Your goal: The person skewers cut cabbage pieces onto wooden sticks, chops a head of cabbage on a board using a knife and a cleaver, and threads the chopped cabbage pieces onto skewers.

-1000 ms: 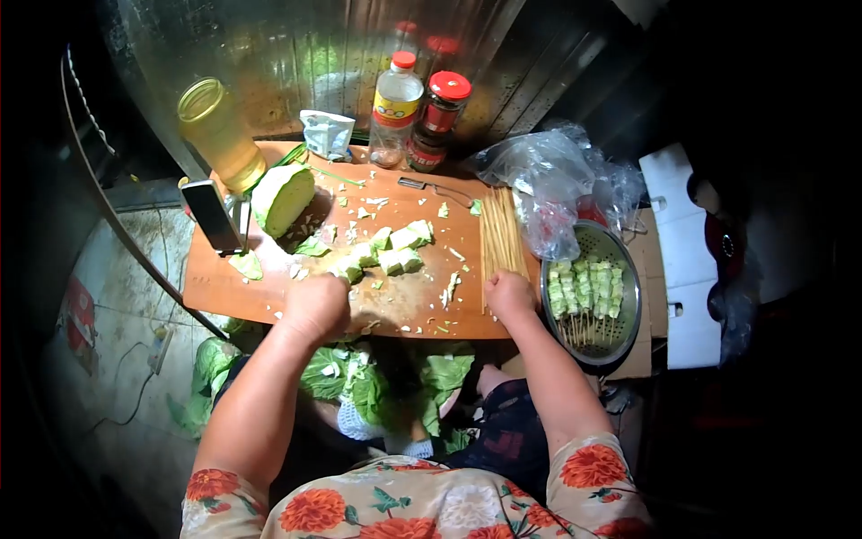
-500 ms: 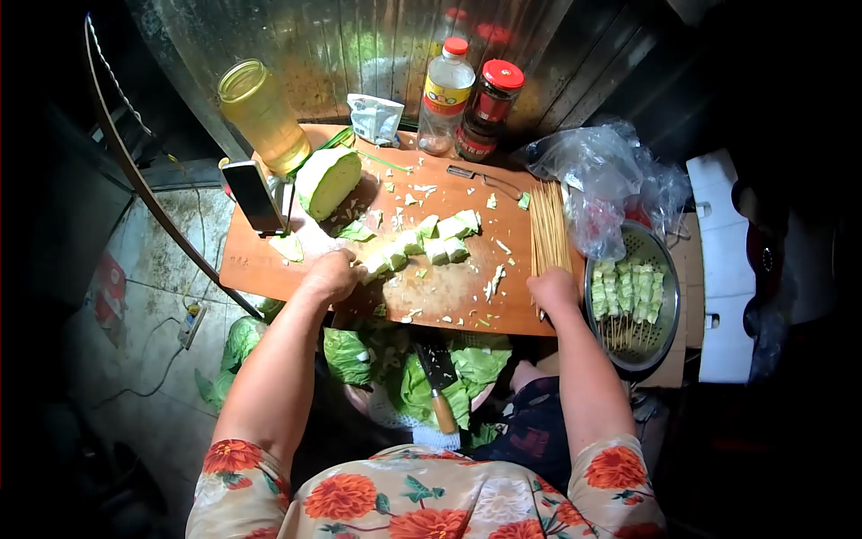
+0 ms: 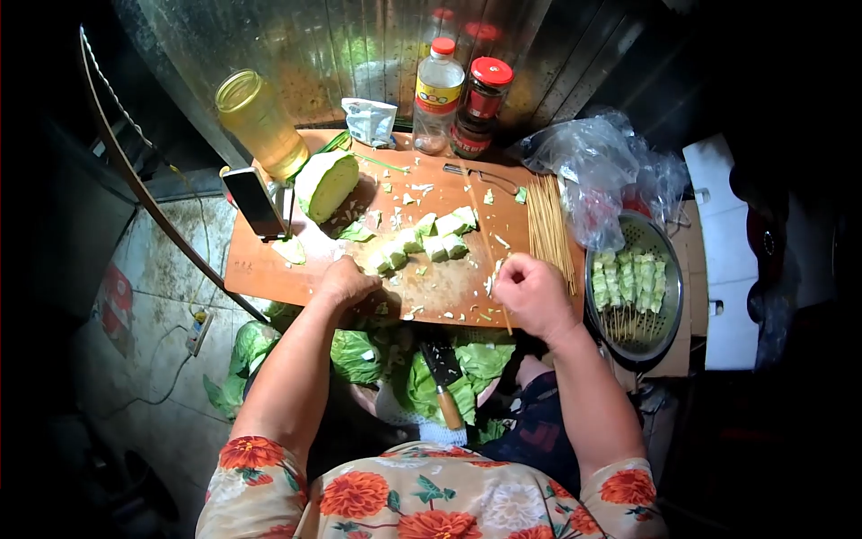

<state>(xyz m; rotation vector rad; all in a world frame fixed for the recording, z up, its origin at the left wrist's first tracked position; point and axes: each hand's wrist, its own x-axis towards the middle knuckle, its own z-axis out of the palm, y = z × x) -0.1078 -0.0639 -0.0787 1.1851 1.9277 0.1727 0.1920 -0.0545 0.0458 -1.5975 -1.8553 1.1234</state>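
My right hand (image 3: 536,296) is closed round a thin bamboo skewer (image 3: 486,229), which slants over the right part of the wooden board (image 3: 260,267). Just left of the near edge of the cut cabbage pieces (image 3: 437,237), my left hand (image 3: 346,283) rests low with its fingers drawn together; what they hold, if anything, is hidden. The cabbage pieces lie in short rows mid-board. A bundle of skewers (image 3: 549,220) lies along the board's right side. Behind my left hand sits a cut cabbage half (image 3: 327,186).
A metal colander (image 3: 669,310) at right holds threaded cabbage skewers (image 3: 628,283). Plastic bags (image 3: 597,171), a bottle (image 3: 437,99), jars (image 3: 485,99), a yellow container (image 3: 260,121) and a phone (image 3: 254,202) stand behind. A cleaver (image 3: 440,364) lies among leaves below. A peeler (image 3: 462,169) rests on the board.
My right hand has moved left and up from the skewer bundle, with one skewer now in its grip. My left hand has shifted slightly right and toward me.
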